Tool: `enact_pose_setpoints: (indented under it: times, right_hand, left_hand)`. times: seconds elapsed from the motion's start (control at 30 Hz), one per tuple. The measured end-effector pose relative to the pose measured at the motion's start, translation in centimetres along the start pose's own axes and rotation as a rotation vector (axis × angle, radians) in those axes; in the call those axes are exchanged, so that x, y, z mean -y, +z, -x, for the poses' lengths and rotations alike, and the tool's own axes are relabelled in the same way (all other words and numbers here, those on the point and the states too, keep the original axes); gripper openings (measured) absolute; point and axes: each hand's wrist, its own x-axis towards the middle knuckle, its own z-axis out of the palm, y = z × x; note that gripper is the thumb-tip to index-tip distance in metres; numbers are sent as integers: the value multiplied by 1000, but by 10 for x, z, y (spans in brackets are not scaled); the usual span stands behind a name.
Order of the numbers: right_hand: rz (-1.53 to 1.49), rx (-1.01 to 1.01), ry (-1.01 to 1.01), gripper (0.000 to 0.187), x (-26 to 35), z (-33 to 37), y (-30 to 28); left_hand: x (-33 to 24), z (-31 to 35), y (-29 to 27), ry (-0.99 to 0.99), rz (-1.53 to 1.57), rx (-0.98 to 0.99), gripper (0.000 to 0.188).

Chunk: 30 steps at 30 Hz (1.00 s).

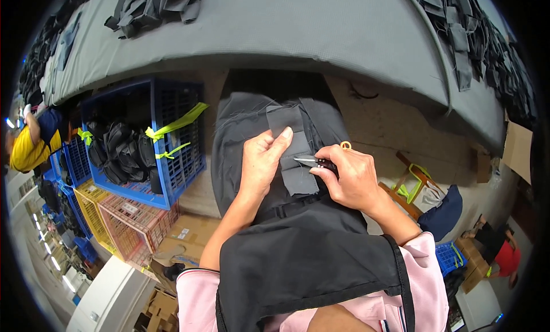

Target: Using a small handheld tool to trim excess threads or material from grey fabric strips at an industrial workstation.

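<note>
A dark grey fabric strip [296, 143] with cross seams lies over my lap, loose threads trailing from its edges. My left hand [264, 160] pinches its left side, thumb on top. In my right hand [349, 174] is a pair of thread snips [326, 165] with black handles and an orange finger ring. Its metal blades point left, over the lower part of the strip; I cannot tell whether they touch the cloth. Another strip [318, 123] rests just to the right, on the black apron [246, 120] spread across my legs.
Ahead stands a grey-covered table [298, 28] bearing piles of dark fabric pieces [154, 8]. A blue crate [163, 137] of black bags is at the left, near yellow and pink crates [137, 217]. Wooden stool parts [404, 197] lie right. Other people [37, 140] appear at both sides.
</note>
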Motion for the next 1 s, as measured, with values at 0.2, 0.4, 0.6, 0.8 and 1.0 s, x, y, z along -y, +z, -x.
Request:
enact_pose_setpoints:
  times: [0.2,0.4,0.6,0.8,1.0]
  right_hand:
    - [35,26,-37,23,5,-6,1]
    - [92,27,-96,22,5,-7,2]
    - [57,-21,-38,22,-2,0,-4]
    - [66,51,-57,21,1,-7,-5]
    - [64,38,-97,21,2,-9,-1]
  left_hand:
    - [-8,3,5,16,4,14,38]
    - [-8,2,5,0,-25,22,39]
    - [3,-4,-1,22,-33,27,43]
    - [0,-2,3,10,-31,37,43]
    - [-8,1,8,8,3,36,40]
